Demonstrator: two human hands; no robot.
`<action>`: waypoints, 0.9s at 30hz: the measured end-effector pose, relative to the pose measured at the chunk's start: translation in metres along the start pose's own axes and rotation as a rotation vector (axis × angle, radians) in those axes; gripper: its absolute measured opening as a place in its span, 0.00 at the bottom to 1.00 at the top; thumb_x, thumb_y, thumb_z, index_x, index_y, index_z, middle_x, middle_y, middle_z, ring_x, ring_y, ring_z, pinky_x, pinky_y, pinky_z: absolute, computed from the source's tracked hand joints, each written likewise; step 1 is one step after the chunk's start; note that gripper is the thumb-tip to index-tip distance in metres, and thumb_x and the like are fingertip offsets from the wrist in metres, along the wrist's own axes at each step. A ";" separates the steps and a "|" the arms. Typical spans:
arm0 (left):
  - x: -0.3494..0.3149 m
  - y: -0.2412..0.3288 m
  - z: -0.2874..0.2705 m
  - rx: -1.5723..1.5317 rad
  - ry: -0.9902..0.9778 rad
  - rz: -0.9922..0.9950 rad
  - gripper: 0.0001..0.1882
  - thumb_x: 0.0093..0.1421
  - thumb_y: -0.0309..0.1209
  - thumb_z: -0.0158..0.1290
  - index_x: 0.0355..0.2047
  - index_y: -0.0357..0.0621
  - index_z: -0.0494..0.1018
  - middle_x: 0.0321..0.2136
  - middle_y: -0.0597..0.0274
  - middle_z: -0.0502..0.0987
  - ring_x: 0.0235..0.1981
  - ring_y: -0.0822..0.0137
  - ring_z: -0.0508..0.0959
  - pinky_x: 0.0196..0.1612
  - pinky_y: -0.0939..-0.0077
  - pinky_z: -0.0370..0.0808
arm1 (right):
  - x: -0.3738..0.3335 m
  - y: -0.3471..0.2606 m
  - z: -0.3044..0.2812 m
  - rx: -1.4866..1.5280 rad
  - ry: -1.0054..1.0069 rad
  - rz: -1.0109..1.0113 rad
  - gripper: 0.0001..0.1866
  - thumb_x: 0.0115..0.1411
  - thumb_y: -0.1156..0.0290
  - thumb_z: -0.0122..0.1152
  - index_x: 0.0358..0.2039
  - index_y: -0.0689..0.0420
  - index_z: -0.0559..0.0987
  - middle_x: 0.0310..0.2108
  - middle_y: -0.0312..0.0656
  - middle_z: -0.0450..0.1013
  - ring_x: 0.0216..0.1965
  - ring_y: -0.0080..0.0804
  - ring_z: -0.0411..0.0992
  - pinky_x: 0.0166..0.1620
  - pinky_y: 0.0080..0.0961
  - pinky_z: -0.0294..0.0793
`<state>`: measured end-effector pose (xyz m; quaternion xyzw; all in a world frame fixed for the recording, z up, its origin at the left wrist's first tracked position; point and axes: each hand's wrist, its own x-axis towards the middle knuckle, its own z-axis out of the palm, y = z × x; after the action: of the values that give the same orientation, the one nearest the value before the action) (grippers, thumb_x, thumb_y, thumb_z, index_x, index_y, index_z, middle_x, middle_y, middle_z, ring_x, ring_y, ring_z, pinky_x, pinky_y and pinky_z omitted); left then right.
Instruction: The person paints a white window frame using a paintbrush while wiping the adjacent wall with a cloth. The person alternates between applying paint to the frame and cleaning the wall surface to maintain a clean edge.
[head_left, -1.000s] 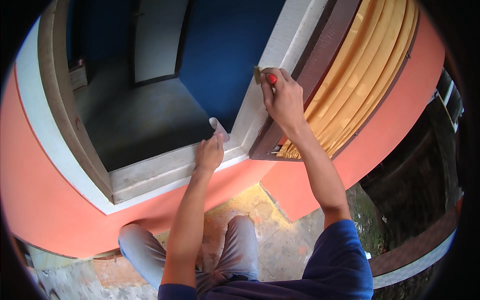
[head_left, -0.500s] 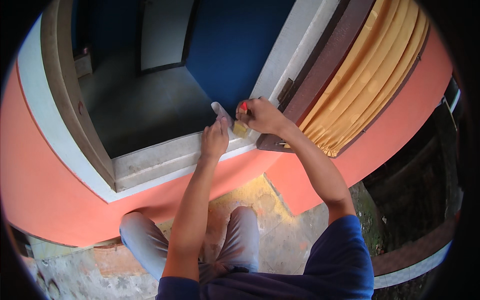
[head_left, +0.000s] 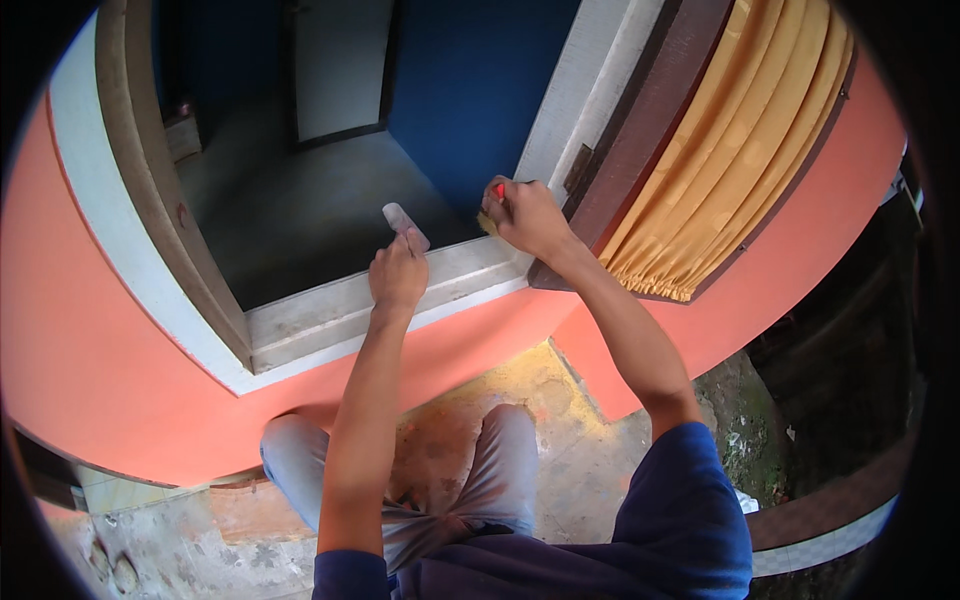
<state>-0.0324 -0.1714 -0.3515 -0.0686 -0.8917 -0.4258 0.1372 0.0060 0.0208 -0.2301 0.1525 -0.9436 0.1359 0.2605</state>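
My left hand (head_left: 399, 276) is closed round a pale, whitish object with a rounded end (head_left: 404, 224), held over the window's sill; its exact kind I cannot make out. In my right hand (head_left: 533, 219) is a paintbrush (head_left: 487, 223), its red handle end poking up between the fingers and its yellowish bristles pointing down. The bristles are at the inner side of the white window frame (head_left: 340, 308), near its right corner. Whether they touch the frame is unclear.
An open dark-red window sash (head_left: 665, 130) with a gold curtain (head_left: 715, 190) stands to the right. Salmon-coloured wall (head_left: 480, 328) runs below the sill. Past the opening lie a dim floor and a blue wall (head_left: 465, 90). My bent knees (head_left: 500, 450) are close to the wall.
My left hand has moved left along the sill with the pale object, away from the brush. The right hand has lifted the brush a little, toward the frame's inner side.
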 end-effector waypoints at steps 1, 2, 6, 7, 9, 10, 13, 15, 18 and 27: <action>0.000 -0.003 -0.001 -0.016 0.013 0.012 0.28 0.75 0.45 0.35 0.40 0.35 0.80 0.39 0.38 0.83 0.43 0.34 0.81 0.53 0.43 0.74 | -0.003 -0.008 0.000 0.217 -0.028 0.050 0.07 0.62 0.70 0.63 0.35 0.62 0.81 0.19 0.54 0.76 0.25 0.49 0.79 0.33 0.40 0.77; 0.001 -0.006 -0.001 -0.031 0.025 0.025 0.29 0.76 0.45 0.35 0.40 0.34 0.79 0.40 0.37 0.82 0.44 0.34 0.80 0.54 0.43 0.74 | -0.008 -0.015 0.002 0.434 -0.055 0.101 0.07 0.62 0.71 0.63 0.35 0.62 0.81 0.19 0.53 0.76 0.24 0.49 0.78 0.33 0.39 0.77; 0.004 -0.013 0.002 -0.054 0.062 0.061 0.29 0.76 0.45 0.35 0.40 0.33 0.79 0.40 0.36 0.82 0.45 0.33 0.80 0.54 0.43 0.73 | -0.015 -0.007 0.003 0.251 -0.241 0.070 0.06 0.63 0.73 0.63 0.36 0.62 0.81 0.20 0.52 0.76 0.23 0.46 0.78 0.31 0.36 0.76; 0.004 -0.013 0.003 -0.053 0.064 0.070 0.29 0.76 0.45 0.35 0.40 0.32 0.79 0.40 0.36 0.82 0.45 0.33 0.80 0.54 0.43 0.73 | -0.013 0.000 0.001 0.196 -0.127 0.013 0.05 0.63 0.73 0.63 0.36 0.62 0.81 0.20 0.52 0.76 0.23 0.45 0.78 0.31 0.35 0.76; 0.005 -0.013 0.004 -0.049 0.067 0.090 0.29 0.76 0.45 0.36 0.40 0.32 0.79 0.39 0.37 0.82 0.44 0.33 0.80 0.54 0.43 0.72 | -0.011 0.013 -0.002 0.083 0.098 -0.100 0.05 0.63 0.74 0.62 0.36 0.61 0.81 0.20 0.50 0.77 0.23 0.42 0.77 0.31 0.33 0.75; 0.005 -0.011 0.004 -0.050 0.068 0.081 0.29 0.76 0.45 0.35 0.40 0.32 0.79 0.39 0.37 0.82 0.44 0.33 0.80 0.54 0.43 0.72 | -0.012 -0.006 -0.017 0.248 0.045 0.025 0.04 0.63 0.75 0.61 0.34 0.62 0.81 0.20 0.51 0.77 0.24 0.44 0.78 0.32 0.35 0.76; 0.002 -0.009 0.004 -0.045 0.071 0.057 0.30 0.76 0.45 0.35 0.41 0.32 0.79 0.40 0.37 0.82 0.45 0.35 0.80 0.54 0.43 0.72 | -0.025 0.004 -0.004 0.564 -0.252 0.030 0.04 0.63 0.76 0.61 0.34 0.62 0.81 0.20 0.52 0.76 0.22 0.46 0.78 0.31 0.36 0.76; 0.002 -0.013 0.005 -0.031 0.072 0.041 0.30 0.76 0.46 0.34 0.41 0.32 0.79 0.41 0.37 0.82 0.46 0.36 0.80 0.55 0.44 0.71 | -0.023 0.004 -0.018 0.198 -0.172 -0.086 0.05 0.63 0.74 0.61 0.33 0.62 0.81 0.21 0.52 0.77 0.23 0.46 0.77 0.32 0.37 0.76; 0.003 -0.019 0.008 -0.026 0.107 0.065 0.28 0.76 0.44 0.35 0.40 0.34 0.80 0.38 0.39 0.83 0.44 0.36 0.80 0.53 0.44 0.74 | -0.019 0.004 -0.029 0.198 -0.192 0.035 0.06 0.62 0.73 0.61 0.32 0.62 0.81 0.23 0.55 0.78 0.27 0.52 0.79 0.36 0.42 0.77; 0.000 -0.013 0.006 -0.027 0.104 0.020 0.28 0.76 0.44 0.35 0.37 0.35 0.80 0.38 0.40 0.83 0.42 0.36 0.81 0.53 0.44 0.74 | -0.027 -0.010 -0.043 0.103 -0.135 -0.004 0.04 0.60 0.75 0.61 0.31 0.62 0.78 0.24 0.57 0.78 0.29 0.58 0.78 0.38 0.48 0.78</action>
<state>-0.0370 -0.1747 -0.3648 -0.0571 -0.8767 -0.4396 0.1865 0.0510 0.0315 -0.2067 0.1765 -0.9505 0.1732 0.1883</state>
